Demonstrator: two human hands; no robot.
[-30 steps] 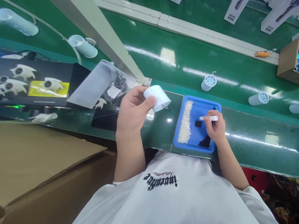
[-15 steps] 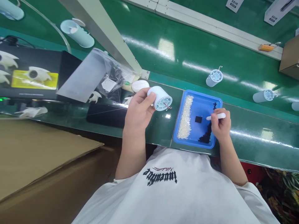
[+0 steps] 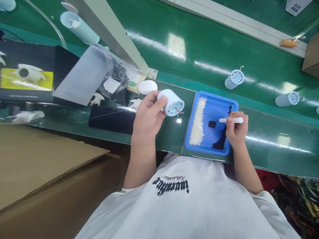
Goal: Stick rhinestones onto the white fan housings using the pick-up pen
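Note:
My left hand (image 3: 151,116) is closed around a light-blue plastic cylinder (image 3: 167,95); its spoked end faces right and down, and thin wires poke out of it. Between the fingers of my right hand (image 3: 237,131) is a white pen-shaped tool (image 3: 231,120) with a thin dark tip. That tip points left, close to the upper right corner of a small black square (image 3: 212,124) in a blue tray (image 3: 186,141); whether they touch I cannot tell. Along the tray's left side lie tiny whitish pieces (image 3: 198,127), and tiny black pieces (image 3: 220,142) lie along its right.
Several more light-blue cylinders, such as one at the right (image 3: 233,79), stand on the green surface beyond. Left of my hands are a white oval part (image 3: 147,87), clear plastic bags (image 3: 116,76) and a slanted metal post (image 3: 117,36). A cardboard box (image 3: 45,159) fills the lower left.
The pen-shaped tool has swung more level, its tip now nearer the black square. My left hand keeps the cylinder almost where it was. The camera view has shifted slightly.

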